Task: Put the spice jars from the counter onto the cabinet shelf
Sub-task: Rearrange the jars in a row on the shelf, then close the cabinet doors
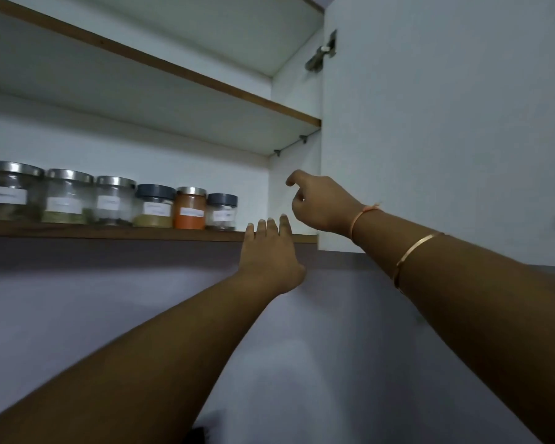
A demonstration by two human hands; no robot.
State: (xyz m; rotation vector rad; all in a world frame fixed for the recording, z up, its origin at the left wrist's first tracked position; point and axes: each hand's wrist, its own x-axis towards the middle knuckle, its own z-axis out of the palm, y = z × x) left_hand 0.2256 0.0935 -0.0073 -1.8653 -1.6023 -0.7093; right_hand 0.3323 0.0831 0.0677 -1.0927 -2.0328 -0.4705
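Note:
Several labelled spice jars stand in a row on the lower cabinet shelf [116, 233], among them an orange-filled jar [190, 209] and, at the right end, a dark-lidded jar [221, 211]. My left hand [268, 254] is raised just right of that last jar, fingers straight and slightly apart, fingertips at the shelf's front edge, holding nothing. My right hand [321, 203] hovers higher, in the free right end of the shelf near the cabinet side wall, fingers loosely curled and empty.
The open white cabinet door [446, 123] stands at the right, hinge [322, 52] near the top. An upper shelf [205, 81] with a wooden edge runs above the jars. A grey wall lies below the cabinet.

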